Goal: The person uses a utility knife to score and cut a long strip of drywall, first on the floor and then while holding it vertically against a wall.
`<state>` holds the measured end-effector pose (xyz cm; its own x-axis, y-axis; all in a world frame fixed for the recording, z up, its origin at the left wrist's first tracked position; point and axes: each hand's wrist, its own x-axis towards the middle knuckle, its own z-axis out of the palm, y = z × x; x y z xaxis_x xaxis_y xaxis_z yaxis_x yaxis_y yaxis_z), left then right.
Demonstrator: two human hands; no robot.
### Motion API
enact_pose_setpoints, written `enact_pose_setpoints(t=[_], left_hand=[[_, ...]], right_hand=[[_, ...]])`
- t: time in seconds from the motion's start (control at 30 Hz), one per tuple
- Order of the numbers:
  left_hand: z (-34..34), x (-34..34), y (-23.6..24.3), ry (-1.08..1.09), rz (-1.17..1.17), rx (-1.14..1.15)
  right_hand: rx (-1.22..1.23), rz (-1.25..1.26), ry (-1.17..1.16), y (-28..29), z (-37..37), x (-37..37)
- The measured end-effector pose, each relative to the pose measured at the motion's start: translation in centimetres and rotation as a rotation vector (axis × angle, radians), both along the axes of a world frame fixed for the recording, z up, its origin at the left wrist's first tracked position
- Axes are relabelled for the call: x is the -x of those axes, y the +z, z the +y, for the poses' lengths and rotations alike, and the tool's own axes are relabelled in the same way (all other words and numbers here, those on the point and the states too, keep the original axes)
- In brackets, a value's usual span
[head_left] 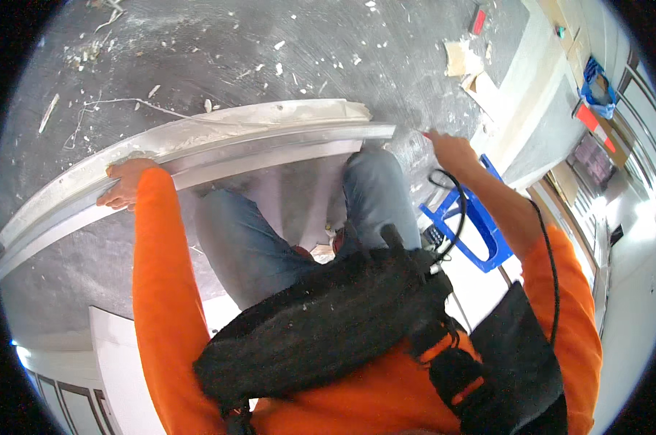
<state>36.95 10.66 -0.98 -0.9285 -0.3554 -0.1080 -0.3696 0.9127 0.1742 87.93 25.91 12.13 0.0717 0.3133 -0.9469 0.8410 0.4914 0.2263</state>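
Note:
A long white plaster moulding [270, 127] stretches across in front of me at about knee height, above the grey floor. My left hand [129, 185] grips its lower edge near the left part, orange sleeve behind it. My right hand [451, 151] is just past the moulding's right end, closed on a small red-tipped tool [425, 135]; I cannot make out what kind of tool it is. My legs in blue jeans [248, 246] stand behind the moulding.
A blue frame stand [480, 228] sits by my right leg. A black cable [455, 210] runs to a black pouch [328, 319] at my waist. Plaster scraps litter the grey floor [219, 51]. Cardboard pieces [462, 58] and a blue bag [596, 81] lie at the upper right.

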Motion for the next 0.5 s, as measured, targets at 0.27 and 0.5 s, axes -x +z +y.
enact_pose_setpoints(t=[0.27,0.5], left_hand=[[-0.1,-0.2,-0.7,-0.013,0.011,0.062],[-0.3,-0.2,-0.7,-0.021,0.012,0.092]], right_hand=[[0.005,0.443,0.004,-6.5,-7.9,16.5],[0.099,0.613,-0.035,-5.3,-7.7,29.1]])
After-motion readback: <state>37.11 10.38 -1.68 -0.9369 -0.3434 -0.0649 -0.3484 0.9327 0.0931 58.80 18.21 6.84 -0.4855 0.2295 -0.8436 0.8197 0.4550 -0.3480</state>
